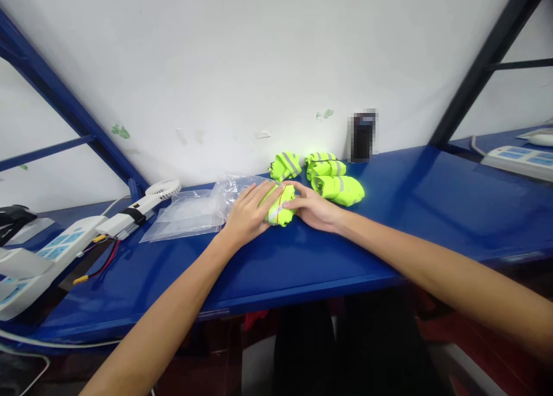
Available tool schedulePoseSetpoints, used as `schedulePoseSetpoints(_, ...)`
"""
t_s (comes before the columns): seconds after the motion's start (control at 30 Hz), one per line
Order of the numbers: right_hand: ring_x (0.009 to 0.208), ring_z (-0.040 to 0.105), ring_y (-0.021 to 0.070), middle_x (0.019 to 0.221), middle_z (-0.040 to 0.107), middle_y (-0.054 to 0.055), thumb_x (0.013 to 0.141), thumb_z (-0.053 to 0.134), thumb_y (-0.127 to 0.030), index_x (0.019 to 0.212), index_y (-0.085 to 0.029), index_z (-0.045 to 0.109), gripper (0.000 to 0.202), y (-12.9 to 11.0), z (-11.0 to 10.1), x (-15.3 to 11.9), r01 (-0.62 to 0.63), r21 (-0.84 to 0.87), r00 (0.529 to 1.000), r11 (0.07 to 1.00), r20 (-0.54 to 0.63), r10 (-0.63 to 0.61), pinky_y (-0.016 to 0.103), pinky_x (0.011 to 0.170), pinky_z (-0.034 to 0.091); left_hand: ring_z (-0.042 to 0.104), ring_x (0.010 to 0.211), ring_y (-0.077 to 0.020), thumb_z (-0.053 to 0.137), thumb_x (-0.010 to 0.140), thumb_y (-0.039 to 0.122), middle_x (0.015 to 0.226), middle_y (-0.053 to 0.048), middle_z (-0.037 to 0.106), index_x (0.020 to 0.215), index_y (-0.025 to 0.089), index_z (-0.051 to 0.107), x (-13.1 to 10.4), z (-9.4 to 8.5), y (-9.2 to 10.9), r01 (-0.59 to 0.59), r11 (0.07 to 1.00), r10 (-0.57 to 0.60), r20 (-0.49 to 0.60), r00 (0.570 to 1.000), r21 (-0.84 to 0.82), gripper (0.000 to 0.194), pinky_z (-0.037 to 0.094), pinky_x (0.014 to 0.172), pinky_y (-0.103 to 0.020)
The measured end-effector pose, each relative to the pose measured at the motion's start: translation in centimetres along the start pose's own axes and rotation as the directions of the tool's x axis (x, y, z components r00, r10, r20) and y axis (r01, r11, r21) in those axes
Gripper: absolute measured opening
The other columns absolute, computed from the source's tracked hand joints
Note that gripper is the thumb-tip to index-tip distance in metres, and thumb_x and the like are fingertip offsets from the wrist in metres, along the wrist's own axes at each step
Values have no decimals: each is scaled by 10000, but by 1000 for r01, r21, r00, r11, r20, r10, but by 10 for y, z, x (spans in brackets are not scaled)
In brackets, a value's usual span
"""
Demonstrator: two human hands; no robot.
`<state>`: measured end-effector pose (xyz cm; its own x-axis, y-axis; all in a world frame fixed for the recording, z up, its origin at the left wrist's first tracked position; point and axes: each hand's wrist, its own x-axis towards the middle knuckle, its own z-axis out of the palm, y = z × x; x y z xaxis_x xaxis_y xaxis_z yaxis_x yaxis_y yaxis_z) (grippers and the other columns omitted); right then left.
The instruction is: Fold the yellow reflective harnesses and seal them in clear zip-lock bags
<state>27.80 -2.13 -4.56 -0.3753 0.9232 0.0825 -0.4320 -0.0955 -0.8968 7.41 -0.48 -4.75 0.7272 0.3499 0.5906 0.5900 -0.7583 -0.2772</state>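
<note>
A rolled neon-yellow reflective vest (281, 211) with a thin red band around it lies on the blue table, between my two hands. Across its left side lie the fingers of my left hand (253, 211), closed over it. My right hand (309, 207) grips its right end, thumb in front and fingers behind. Just beyond are more rolled vests: one (285, 166) near the wall and several stacked to the right, the nearest roll (338, 189) close to my right wrist. Clear plastic bags (185, 214) lie flat left of my left hand, partly hidden behind it.
A white handheld fan (163, 187), a battery pack with red and black leads (129, 220) and a white power strip (64, 252) occupy the table's left side. A dark, pixelated object (363, 136) leans on the wall. Blue metal posts (78, 96) stand at the left.
</note>
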Motion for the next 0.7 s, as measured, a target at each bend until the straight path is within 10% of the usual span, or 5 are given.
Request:
schedulePoseSetpoints(0.2,887,614,194,1024,587,37,703,807,-330,1294,-264,459,689,4,-3,-1,185,-389,969,902,-78,-232,416,859,535,519,1305,-313,541,913,436,1388,-158,569,1433,155,444,-3,5,-5,26,1000,-26,-78,997,-5,599,434,1045,-433)
schedulePoseSetpoints(0.33,1154,515,274,1255,478,116,883,617,-401,1371,-269,434,538,-9,-6,-10,461,-783,840,418,232,-491,518,1002,451,580,1239,-306,556,904,415,1322,-164,620,1400,147,481,0,4,-3,61,998,-65,-141,988,-33,568,476,995,-414)
schedulePoseSetpoints(0.47,1341,370,320,1401,336,118,868,612,-282,1389,-292,436,551,-24,-12,-17,639,-764,713,92,542,-445,542,1087,377,602,1209,-304,603,870,451,1324,-166,617,1390,160,486,2,-1,-2,99,992,-111,-169,979,-75,608,478,996,-416)
schedulePoseSetpoints(0.7,1051,566,250,1230,468,96,884,577,-173,1312,-307,545,449,-30,-21,-15,628,-776,697,-57,594,-402,415,829,551,579,1241,-300,609,878,405,1342,-159,605,1421,176,435,-3,-2,-6,40,992,-56,-135,989,-123,614,442,1043,-450)
